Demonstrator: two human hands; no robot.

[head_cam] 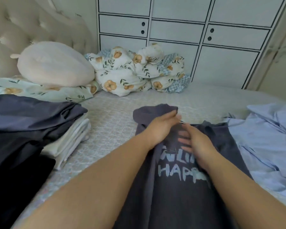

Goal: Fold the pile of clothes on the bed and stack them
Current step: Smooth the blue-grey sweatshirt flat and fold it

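Note:
A dark grey T-shirt (180, 187) with pale lettering lies spread on the bed (109, 129) right in front of me. Its left sleeve (149, 111) is turned up near the top. My left hand (162, 129) rests on the shirt's upper left part, its blurred fingers reaching straight toward the collar. Just to the right, my right hand (196, 144) lies flat on the chest print, fingers spread and pointing left. On the left stands a stack of folded clothes, dark navy pieces (23, 123) over white ones (71, 141). A crumpled light blue shirt (267, 142) lies to the right.
A cream plush pillow (54, 63) and a bundled floral duvet (135, 71) sit at the head of the bed, against a tufted headboard (31, 27). A white wardrobe (205, 38) stands behind the bed. Bare mattress shows between the stack and the T-shirt.

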